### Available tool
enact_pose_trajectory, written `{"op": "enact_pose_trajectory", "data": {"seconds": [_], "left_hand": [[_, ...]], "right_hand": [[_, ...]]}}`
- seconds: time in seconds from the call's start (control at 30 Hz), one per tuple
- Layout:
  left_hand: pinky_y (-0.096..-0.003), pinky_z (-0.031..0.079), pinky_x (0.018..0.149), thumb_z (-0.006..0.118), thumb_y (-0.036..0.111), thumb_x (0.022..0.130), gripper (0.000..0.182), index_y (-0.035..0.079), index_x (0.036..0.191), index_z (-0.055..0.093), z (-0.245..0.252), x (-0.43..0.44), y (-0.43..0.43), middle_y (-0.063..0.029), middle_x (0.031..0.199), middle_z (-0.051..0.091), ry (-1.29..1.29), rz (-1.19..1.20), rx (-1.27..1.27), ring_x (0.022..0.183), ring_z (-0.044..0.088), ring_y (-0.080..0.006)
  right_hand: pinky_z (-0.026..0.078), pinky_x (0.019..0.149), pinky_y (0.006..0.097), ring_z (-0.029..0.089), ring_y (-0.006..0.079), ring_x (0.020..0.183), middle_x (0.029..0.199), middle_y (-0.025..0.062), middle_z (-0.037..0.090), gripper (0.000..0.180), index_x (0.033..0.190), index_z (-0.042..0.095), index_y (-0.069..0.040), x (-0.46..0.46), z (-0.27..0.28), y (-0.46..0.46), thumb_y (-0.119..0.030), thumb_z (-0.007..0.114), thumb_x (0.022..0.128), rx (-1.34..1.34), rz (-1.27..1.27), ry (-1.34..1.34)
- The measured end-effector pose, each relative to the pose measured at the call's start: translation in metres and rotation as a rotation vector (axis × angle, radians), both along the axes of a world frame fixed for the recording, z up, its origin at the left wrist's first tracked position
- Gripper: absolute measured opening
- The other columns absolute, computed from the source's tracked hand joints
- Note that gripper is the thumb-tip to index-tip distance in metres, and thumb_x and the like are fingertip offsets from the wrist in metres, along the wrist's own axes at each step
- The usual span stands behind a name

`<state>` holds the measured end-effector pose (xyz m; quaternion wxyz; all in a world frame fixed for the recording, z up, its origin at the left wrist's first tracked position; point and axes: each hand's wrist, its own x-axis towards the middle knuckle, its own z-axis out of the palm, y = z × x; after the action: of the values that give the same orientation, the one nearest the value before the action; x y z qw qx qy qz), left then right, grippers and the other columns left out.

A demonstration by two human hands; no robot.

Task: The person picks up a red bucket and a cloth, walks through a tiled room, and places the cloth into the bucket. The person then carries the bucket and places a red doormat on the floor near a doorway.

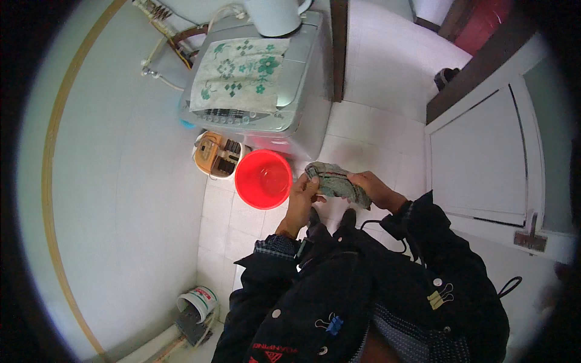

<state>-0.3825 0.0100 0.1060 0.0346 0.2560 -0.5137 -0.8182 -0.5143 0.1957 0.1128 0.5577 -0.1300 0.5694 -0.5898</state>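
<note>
A grey-green checked cloth (335,178), folded or bunched, is stretched between my two hands above the tiled floor. My left hand (300,197) grips its left end, thumb on top. My right hand (373,188) pinches the cloth near its right end, and a corner hangs down below the fingers. Just left of my left hand stands a red plastic bucket (264,179); a little clear liquid or shine shows at its bottom. Most of the fingers of my right hand are hidden behind the cloth.
A top-loading washing machine (313,90) stands ahead, with a flower-patterned cloth (240,75) and a white pitcher (274,18) on its lid. Left of the bucket is a white pail (213,176) holding an orange-brown item. A white door (481,154) is at right; a white bucket (198,301) lies lower left.
</note>
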Motion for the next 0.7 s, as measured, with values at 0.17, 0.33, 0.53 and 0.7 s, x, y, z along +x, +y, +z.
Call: {"op": "enact_pose_trajectory", "data": {"seconds": [0.17, 0.33, 0.53, 0.7], "left_hand": [[-0.025, 0.048, 0.058, 0.057, 0.024, 0.098, 0.028, 0.005, 0.118, 0.055, 0.001, 0.008, -0.007, -0.0025, 0.084, 0.064, -0.039, -0.024, -0.096, 0.064, 0.06, -0.011], [-0.0232, 0.039, 0.049, 0.061, 0.022, 0.096, 0.04, 0.0, 0.128, 0.054, 0.005, 0.015, -0.013, 0.001, 0.068, 0.055, -0.034, -0.056, -0.234, 0.052, 0.049, -0.0072], [-0.0245, 0.042, 0.054, 0.06, 0.026, 0.096, 0.027, 0.003, 0.111, 0.061, 0.011, 0.033, -0.036, 0.0002, 0.07, 0.057, -0.032, -0.175, -0.142, 0.059, 0.052, -0.0081], [-0.025, 0.043, 0.054, 0.059, 0.022, 0.096, 0.033, 0.002, 0.122, 0.059, -0.018, 0.049, -0.055, -0.001, 0.071, 0.059, -0.1, -0.16, -0.09, 0.058, 0.052, -0.0087]], "right_hand": [[0.047, 0.073, 0.0283, 0.056, 0.011, 0.079, 0.089, 0.0043, 0.066, 0.046, 0.107, 0.067, 0.001, 0.005, 0.003, -0.012, -0.039, 0.047, 0.099, 0.076, 0.018, 0.045], [0.047, 0.076, 0.0295, 0.057, 0.0126, 0.087, 0.096, 0.0061, 0.066, 0.046, 0.113, 0.065, 0.001, 0.015, -0.003, -0.025, -0.038, 0.063, 0.09, 0.088, 0.138, 0.318], [0.049, 0.077, 0.0313, 0.059, 0.0128, 0.086, 0.097, 0.0068, 0.067, 0.046, 0.115, 0.064, 0.001, 0.024, -0.014, -0.038, -0.037, 0.067, 0.089, 0.053, 0.215, 0.166], [0.051, 0.076, 0.0331, 0.061, 0.0136, 0.079, 0.09, 0.0075, 0.068, 0.046, 0.108, 0.068, 0.001, 0.029, -0.035, -0.052, -0.04, 0.066, 0.089, 0.199, 0.172, 0.108]]}}
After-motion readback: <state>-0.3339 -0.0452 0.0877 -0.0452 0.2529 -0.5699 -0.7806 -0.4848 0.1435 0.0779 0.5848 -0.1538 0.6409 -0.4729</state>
